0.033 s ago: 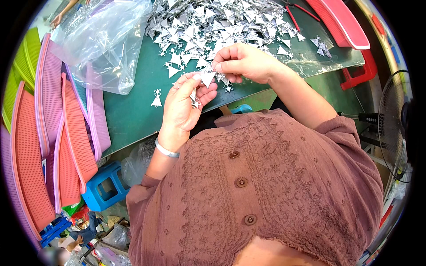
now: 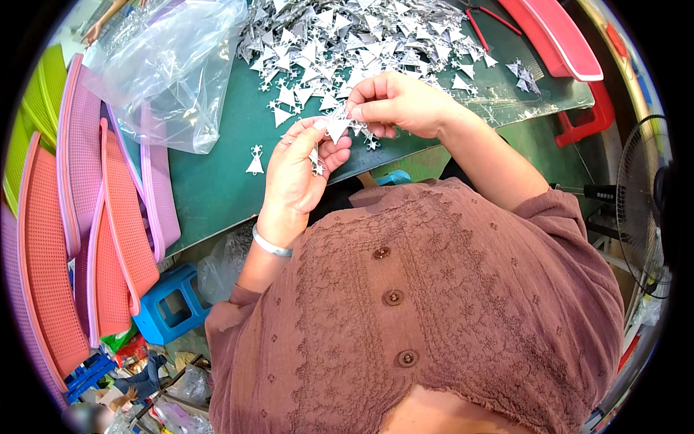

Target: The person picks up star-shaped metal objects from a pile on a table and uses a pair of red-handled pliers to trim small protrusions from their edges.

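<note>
My left hand (image 2: 295,163) pinches a flat silver-grey metal charm (image 2: 337,129) between thumb and fingertips, its triangular skirt shape pointing down toward me. Another charm (image 2: 316,160) lies in the curled fingers of that hand. From the right, my right hand (image 2: 397,105) closes thumb and forefinger at the upper end of the pinched charm; what exactly its tips grip is hidden. More charms (image 2: 370,137) show just below the right fingers. Beyond both hands spreads a heap of such charms (image 2: 347,47) on the green table (image 2: 217,192). One single charm (image 2: 255,160) lies left of my left hand.
A clear plastic bag (image 2: 170,79) covers the table's far left. Pink, purple and green perforated baskets (image 2: 119,224) stand along the left, above a blue stool (image 2: 172,304). At far right are red-handled pliers (image 2: 477,29), a red basket (image 2: 553,36) and a fan (image 2: 640,202).
The fingers of my left hand have shifted very slightly left with the charm. My right hand stays almost in place, and the heap looks the same.
</note>
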Available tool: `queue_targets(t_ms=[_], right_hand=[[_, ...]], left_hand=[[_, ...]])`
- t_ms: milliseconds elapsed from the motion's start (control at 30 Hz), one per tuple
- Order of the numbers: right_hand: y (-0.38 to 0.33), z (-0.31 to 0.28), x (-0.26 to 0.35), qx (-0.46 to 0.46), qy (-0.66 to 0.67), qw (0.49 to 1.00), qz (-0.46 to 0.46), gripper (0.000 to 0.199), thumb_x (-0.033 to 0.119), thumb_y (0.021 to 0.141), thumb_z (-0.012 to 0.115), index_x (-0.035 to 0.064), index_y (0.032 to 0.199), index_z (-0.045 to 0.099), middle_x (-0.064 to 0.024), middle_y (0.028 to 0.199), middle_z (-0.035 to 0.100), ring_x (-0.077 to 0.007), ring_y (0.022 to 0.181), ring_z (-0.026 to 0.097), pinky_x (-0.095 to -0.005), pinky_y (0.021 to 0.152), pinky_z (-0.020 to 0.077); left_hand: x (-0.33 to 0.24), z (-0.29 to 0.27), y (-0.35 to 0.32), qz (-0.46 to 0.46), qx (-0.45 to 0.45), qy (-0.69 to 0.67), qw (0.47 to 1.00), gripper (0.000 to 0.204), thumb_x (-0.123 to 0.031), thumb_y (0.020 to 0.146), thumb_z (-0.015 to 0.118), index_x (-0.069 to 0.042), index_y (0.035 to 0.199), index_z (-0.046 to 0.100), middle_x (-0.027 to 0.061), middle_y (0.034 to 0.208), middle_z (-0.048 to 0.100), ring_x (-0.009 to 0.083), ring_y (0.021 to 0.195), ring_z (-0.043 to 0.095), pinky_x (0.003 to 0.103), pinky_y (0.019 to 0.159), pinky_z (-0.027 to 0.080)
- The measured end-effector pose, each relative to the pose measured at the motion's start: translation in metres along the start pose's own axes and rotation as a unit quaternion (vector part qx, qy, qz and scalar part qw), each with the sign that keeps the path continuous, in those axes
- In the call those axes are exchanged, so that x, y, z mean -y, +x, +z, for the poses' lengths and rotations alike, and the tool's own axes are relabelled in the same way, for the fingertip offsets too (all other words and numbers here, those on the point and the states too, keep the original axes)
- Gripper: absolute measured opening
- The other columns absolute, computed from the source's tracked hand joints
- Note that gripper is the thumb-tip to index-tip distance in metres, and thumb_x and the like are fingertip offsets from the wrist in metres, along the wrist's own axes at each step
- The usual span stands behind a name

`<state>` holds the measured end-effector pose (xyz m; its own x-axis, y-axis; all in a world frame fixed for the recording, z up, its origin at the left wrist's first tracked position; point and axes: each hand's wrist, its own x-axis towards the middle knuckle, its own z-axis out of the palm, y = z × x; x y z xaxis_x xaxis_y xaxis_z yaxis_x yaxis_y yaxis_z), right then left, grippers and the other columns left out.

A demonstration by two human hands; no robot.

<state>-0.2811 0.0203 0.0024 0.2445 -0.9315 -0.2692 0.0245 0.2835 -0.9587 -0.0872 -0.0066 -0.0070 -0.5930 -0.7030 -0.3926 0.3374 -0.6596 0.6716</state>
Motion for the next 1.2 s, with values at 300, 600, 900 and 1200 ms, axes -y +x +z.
queue_targets(t_ms=[300,600,900,1200], right_hand=[[-0.005,0.012,-0.011,-0.008,0.118,0.993,-0.009,0.009,0.010,0.079,0.058,0.0026,0.082,0.054,-0.0006,0.067,0.053,-0.0076,0.053,0.051,-0.0191,0.044,0.0392],[-0.005,0.016,-0.015,-0.033,0.158,0.986,-0.031,0.009,0.007,0.079,0.058,0.0023,0.085,0.053,-0.0015,0.069,0.054,-0.0084,0.056,0.053,-0.0192,0.046,0.0401],[-0.006,0.021,-0.016,-0.040,0.160,0.986,-0.030,0.008,0.008,0.078,0.059,0.0010,0.081,0.055,-0.0020,0.067,0.054,-0.0082,0.054,0.052,-0.0190,0.046,0.0416],[-0.007,0.020,-0.016,-0.024,0.122,0.992,-0.030,0.011,0.006,0.078,0.057,0.0017,0.087,0.052,-0.0018,0.068,0.054,-0.0081,0.057,0.052,-0.0196,0.048,0.0412]], left_hand=[[-0.002,0.000,0.004,0.038,-0.038,-0.016,0.998,0.015,-0.013,0.084,0.052,-0.001,0.094,0.054,0.0083,0.080,0.058,0.0151,0.066,0.057,0.025,0.060,0.048],[0.002,-0.003,0.005,0.045,-0.015,-0.002,0.999,0.017,-0.005,0.081,0.054,-0.002,0.097,0.051,0.0109,0.084,0.060,0.0147,0.068,0.057,0.026,0.064,0.048],[0.005,-0.003,0.007,0.058,-0.023,0.009,0.998,0.014,-0.006,0.080,0.057,-0.002,0.093,0.054,0.0062,0.077,0.060,0.0106,0.063,0.056,0.021,0.056,0.046],[0.005,-0.005,0.008,0.070,-0.024,0.027,0.997,0.011,-0.007,0.081,0.057,-0.003,0.091,0.055,0.0050,0.076,0.060,0.0097,0.062,0.056,0.021,0.055,0.046]])
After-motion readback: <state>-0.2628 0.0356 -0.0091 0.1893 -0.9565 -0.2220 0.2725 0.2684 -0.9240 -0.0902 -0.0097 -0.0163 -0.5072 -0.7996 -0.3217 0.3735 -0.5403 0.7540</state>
